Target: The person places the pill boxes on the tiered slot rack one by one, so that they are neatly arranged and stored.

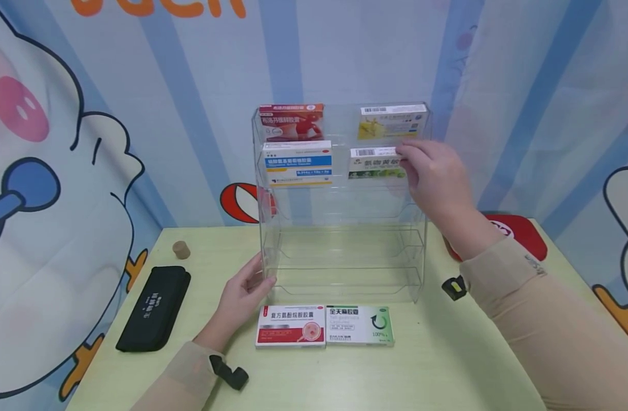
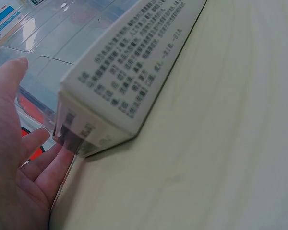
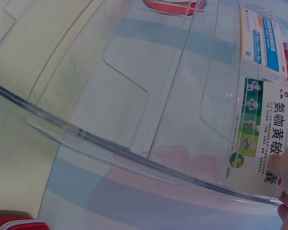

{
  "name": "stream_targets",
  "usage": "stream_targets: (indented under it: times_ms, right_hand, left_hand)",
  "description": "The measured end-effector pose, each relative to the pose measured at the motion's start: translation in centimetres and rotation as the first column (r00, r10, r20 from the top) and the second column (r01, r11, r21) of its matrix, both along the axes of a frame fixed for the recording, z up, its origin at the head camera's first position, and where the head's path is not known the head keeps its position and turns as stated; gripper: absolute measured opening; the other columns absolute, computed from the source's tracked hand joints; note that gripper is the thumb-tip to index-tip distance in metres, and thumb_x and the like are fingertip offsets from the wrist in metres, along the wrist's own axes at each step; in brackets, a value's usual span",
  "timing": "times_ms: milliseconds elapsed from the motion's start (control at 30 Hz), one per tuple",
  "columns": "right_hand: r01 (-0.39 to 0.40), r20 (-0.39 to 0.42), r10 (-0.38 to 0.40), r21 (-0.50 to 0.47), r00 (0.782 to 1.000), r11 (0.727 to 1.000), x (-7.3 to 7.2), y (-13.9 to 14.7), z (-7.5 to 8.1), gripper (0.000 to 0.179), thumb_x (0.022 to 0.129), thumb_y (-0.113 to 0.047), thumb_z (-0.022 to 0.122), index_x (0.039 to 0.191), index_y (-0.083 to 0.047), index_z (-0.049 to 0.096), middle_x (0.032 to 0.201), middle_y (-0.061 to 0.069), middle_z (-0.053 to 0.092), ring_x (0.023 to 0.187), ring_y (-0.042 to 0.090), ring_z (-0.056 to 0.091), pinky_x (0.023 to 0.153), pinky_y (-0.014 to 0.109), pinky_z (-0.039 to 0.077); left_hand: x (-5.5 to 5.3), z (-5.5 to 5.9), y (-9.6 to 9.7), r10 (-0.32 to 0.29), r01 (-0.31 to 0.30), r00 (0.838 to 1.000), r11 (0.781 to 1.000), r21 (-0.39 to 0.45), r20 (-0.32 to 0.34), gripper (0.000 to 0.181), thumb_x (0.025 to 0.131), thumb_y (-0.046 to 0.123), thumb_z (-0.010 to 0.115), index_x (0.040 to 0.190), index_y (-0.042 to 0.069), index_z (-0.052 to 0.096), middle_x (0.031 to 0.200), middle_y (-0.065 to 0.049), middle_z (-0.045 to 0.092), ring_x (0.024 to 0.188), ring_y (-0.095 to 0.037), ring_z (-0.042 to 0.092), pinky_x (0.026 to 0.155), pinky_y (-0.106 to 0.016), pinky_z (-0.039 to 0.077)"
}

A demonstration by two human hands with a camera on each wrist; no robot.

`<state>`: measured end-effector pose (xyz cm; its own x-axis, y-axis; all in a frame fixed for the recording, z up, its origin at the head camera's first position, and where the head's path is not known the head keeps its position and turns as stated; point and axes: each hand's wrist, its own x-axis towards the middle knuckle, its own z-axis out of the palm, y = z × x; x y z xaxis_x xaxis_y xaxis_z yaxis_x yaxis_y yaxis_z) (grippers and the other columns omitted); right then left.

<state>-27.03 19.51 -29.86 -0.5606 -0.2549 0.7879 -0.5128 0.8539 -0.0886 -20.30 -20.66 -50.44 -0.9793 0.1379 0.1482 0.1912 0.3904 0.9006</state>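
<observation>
A clear acrylic tiered rack [image 1: 345,245] stands on the table. On its second tier at right, my right hand [image 1: 439,177] pinches the upper right corner of a white and green medicine box [image 1: 373,164]. In the right wrist view that box [image 3: 259,134] sits behind the tier's clear front, thumb on its face. My left hand [image 1: 244,291] grips the rack's lower left side, thumb toward the front. A red medicine box [image 1: 292,123] and a yellow-white one [image 1: 391,121] occupy the top tier. A blue-white medicine box [image 1: 297,165] sits on the second tier at left.
Before the rack lie a red-white medicine box [image 1: 290,326] and a green-white one [image 1: 360,326], side by side. At left are a black zipped case [image 1: 153,308] and a small brown cylinder [image 1: 181,249]. A red pouch [image 1: 522,235] lies behind the right forearm.
</observation>
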Motion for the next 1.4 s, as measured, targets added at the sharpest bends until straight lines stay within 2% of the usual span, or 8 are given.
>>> stream_targets:
  times_ms: [167, 433, 633, 800, 933, 1133, 1400]
  right_hand:
    - [-0.016, 0.000, 0.016, -0.024, 1.000, 1.000, 0.3, 0.0, -0.1, 0.025, 0.101, 0.004, 0.072, 0.125, 0.000, 0.078, 0.131, 0.019, 0.079, 0.122, 0.042, 0.074, 0.106, 0.056, 0.062]
    - [-0.031, 0.002, 0.031, -0.059, 1.000, 0.998, 1.3, -0.2, -0.4, 0.027, 0.102, -0.001, 0.074, 0.128, 0.002, 0.075, 0.138, 0.020, 0.075, 0.131, 0.040, 0.070, 0.114, 0.057, 0.060]
    - [-0.058, 0.002, 0.058, -0.078, 0.998, 0.995, 2.6, -0.6, -1.3, 0.030, 0.101, -0.008, 0.078, 0.129, 0.000, 0.075, 0.133, 0.018, 0.076, 0.126, 0.039, 0.071, 0.108, 0.057, 0.062]
    - [-0.124, -0.029, 0.122, -0.078, 0.992, 0.989, 3.6, -0.6, -2.9, 0.033, 0.098, -0.010, 0.082, 0.129, 0.001, 0.076, 0.126, 0.019, 0.078, 0.117, 0.041, 0.072, 0.101, 0.057, 0.063]
    - [-0.147, -0.020, 0.146, -0.077, 0.989, 0.986, 4.6, -0.4, -4.5, 0.037, 0.095, -0.009, 0.084, 0.130, -0.001, 0.077, 0.126, 0.018, 0.079, 0.116, 0.040, 0.073, 0.099, 0.058, 0.064]
    - [-0.140, 0.035, 0.143, -0.084, 0.989, 0.987, 6.2, -0.2, -6.8, 0.040, 0.094, -0.013, 0.086, 0.131, -0.003, 0.077, 0.124, 0.018, 0.079, 0.115, 0.039, 0.075, 0.096, 0.057, 0.067]
    - [-0.188, 0.108, 0.195, -0.068, 0.975, 0.980, 8.2, -0.4, -10.5, 0.044, 0.088, -0.014, 0.090, 0.130, -0.006, 0.077, 0.120, 0.014, 0.080, 0.111, 0.033, 0.078, 0.095, 0.052, 0.068]
  left_hand:
    - [0.0, 0.1, 0.1, 0.005, -0.005, 1.000, 1.000, -0.003, -0.001, 0.072, 0.107, 0.029, 0.074, 0.170, 0.039, 0.040, 0.170, -0.003, 0.054, 0.149, -0.033, 0.063, 0.117, -0.045, 0.057]
    - [0.1, 0.0, 0.0, 0.007, -0.008, 1.000, 1.000, -0.014, -0.006, 0.072, 0.108, 0.029, 0.074, 0.170, 0.039, 0.040, 0.170, -0.004, 0.054, 0.148, -0.033, 0.063, 0.117, -0.045, 0.057]
    - [0.0, 0.1, 0.0, 0.008, -0.008, 1.000, 1.000, -0.013, -0.011, 0.071, 0.108, 0.030, 0.074, 0.170, 0.040, 0.041, 0.170, -0.003, 0.054, 0.148, -0.033, 0.063, 0.117, -0.045, 0.057]
    - [0.0, 0.0, 0.0, 0.009, -0.009, 1.000, 1.000, -0.010, -0.010, 0.071, 0.107, 0.030, 0.074, 0.170, 0.040, 0.041, 0.170, -0.001, 0.054, 0.149, -0.032, 0.063, 0.117, -0.044, 0.057]
    - [-0.1, -0.1, 0.0, 0.003, -0.003, 1.000, 1.000, -0.006, -0.015, 0.071, 0.107, 0.030, 0.074, 0.170, 0.039, 0.042, 0.170, -0.003, 0.054, 0.148, -0.033, 0.063, 0.117, -0.045, 0.057]
    - [0.0, -0.2, 0.0, 0.000, 0.000, 1.000, 1.000, -0.002, -0.016, 0.072, 0.107, 0.028, 0.075, 0.170, 0.036, 0.042, 0.170, -0.005, 0.054, 0.148, -0.035, 0.063, 0.117, -0.047, 0.057]
    - [0.0, -0.1, 0.0, 0.008, -0.008, 1.000, 1.000, -0.012, 0.017, 0.071, 0.107, 0.033, 0.074, 0.169, 0.042, 0.041, 0.171, -0.001, 0.053, 0.149, -0.033, 0.062, 0.117, -0.047, 0.057]
